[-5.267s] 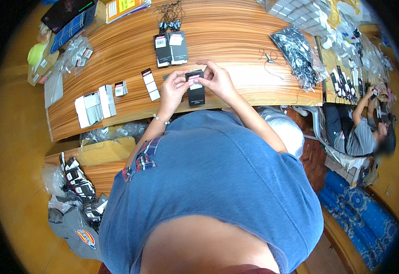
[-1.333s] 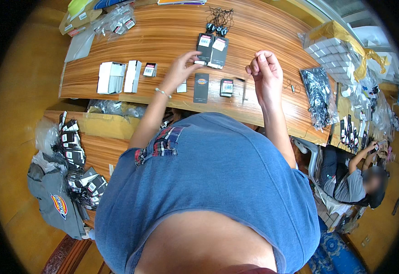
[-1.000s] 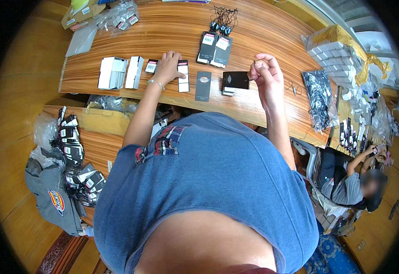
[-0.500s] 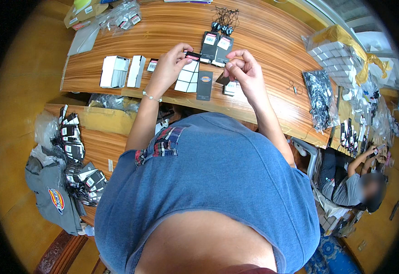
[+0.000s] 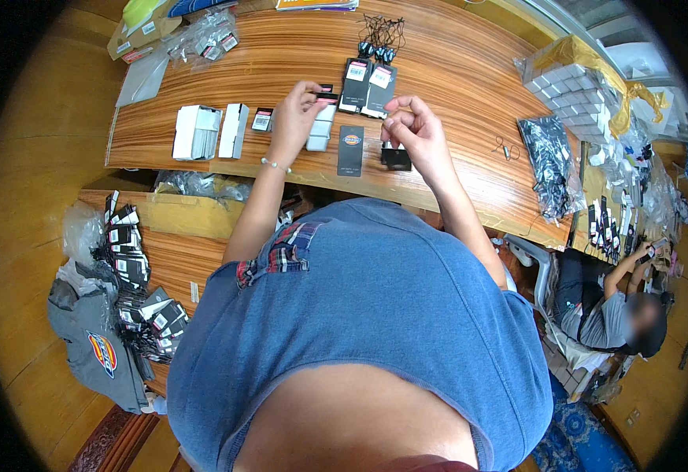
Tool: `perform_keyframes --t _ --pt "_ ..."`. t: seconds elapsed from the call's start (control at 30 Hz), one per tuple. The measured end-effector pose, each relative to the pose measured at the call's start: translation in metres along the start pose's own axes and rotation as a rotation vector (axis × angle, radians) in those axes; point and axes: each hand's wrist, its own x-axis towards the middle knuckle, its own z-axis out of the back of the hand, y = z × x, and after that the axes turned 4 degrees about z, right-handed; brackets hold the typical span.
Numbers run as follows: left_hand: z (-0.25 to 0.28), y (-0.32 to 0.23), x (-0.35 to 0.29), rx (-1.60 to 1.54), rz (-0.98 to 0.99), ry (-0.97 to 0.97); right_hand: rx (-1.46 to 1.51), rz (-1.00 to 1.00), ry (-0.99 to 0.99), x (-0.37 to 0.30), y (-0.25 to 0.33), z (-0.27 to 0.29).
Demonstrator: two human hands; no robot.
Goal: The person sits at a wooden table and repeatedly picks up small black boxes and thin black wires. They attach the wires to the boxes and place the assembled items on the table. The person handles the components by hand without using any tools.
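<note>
The left hand (image 5: 290, 119) is over the table (image 5: 454, 55), its thumb and fingertips closed at the top of a white-panelled tag (image 5: 319, 132), and the grip looks light, right at the dark header. The right hand (image 5: 423, 140) bends over a small black card (image 5: 396, 160) near the table's front edge; its thumb and forefinger are drawn close together, but I cannot tell whether they pinch the card or only hang above it. Between the hands, a grey card (image 5: 350, 151) lies flat with its long side pointing toward the person. Just beyond are two grey card stacks (image 5: 356, 85) side by side, with black cords (image 5: 381, 33) tangled past their far end. For clean handling, I would hold each piece by its edges — thumb on one face, fingertips on the other — and check by feel that only one has come up, as thin pieces like these probably cling together. It should help to keep the left wrist high, so that the bracelet (image 5: 275, 165) clears the small tag pile (image 5: 262, 119) beside it, and to leave the grey card square where it lies.
</note>
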Motion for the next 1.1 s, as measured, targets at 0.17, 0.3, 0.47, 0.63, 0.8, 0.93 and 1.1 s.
perform_keyframes --t 0.17,0.3,0.47,0.63,0.8,0.93,1.1 --pt "-0.005 -0.074 -0.039 -0.222 -0.106 0.076 -0.127 0.08 -0.082 0.0 -0.002 -0.012" --pt "-0.011 -0.096 -0.052 -0.22 -0.208 0.075 -0.291 0.249 -0.168 0.002 -0.003 -0.014" --pt "-0.013 -0.107 -0.058 -0.174 -0.243 0.073 -0.412 0.406 -0.247 -0.001 0.004 -0.016" --pt "-0.016 -0.111 -0.061 -0.198 -0.274 0.073 -0.559 0.557 -0.35 -0.005 0.009 -0.021" --pt "-0.018 -0.116 -0.063 -0.241 -0.302 0.069 -0.572 0.592 -0.373 -0.003 0.009 -0.021" --pt "-0.02 -0.115 -0.062 -0.182 -0.362 0.039 -0.517 0.513 -0.344 -0.002 0.01 -0.02" --pt "-0.018 -0.119 -0.061 -0.04 -0.494 0.01 -0.001 0.334 -0.25 0.001 0.011 -0.018"
